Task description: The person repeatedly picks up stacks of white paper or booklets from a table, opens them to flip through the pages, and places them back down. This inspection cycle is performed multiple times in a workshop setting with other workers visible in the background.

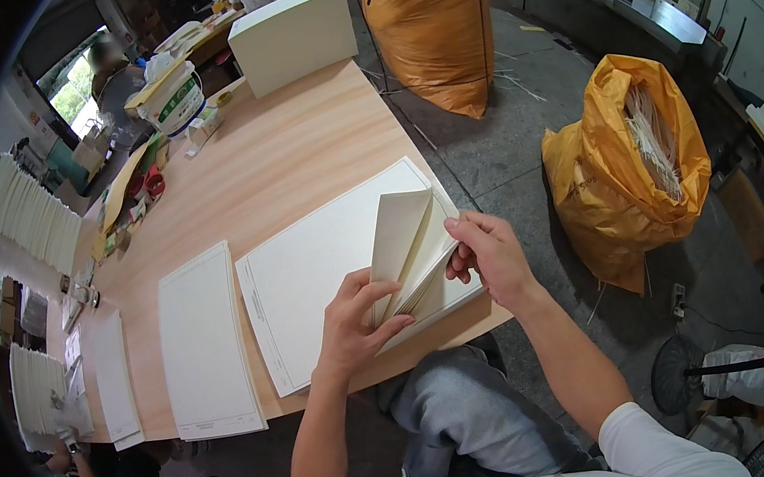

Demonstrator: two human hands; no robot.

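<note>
Plainly, we are partway through handling the paper, as far as we can judge. Our landmark is the large stack of white sheets, which lies flat on the worktop. Over its right-hand part, we hold a small bundle of cream paper, its leaves bent and spread apart, with one broad flap standing up. Our left hand has its grip on the bundle's near left end, fingers on one side and thumb along the near edge. Our right hand has its grip on the opposite edge, thumb and fingers pinching the leaves. We cannot tell whether the bundle rests on the large stack or is held just above it.

What looks done is the separating of some leaves; the bundle is neither closed flat nor set down, so that much seems left. The large stack beneath looks flat and squared. Just left of it lies a narrower stack, and farther left a slim strip-like pile, neither of them touched by us. Beyond the large stack stands a big white block.
</note>
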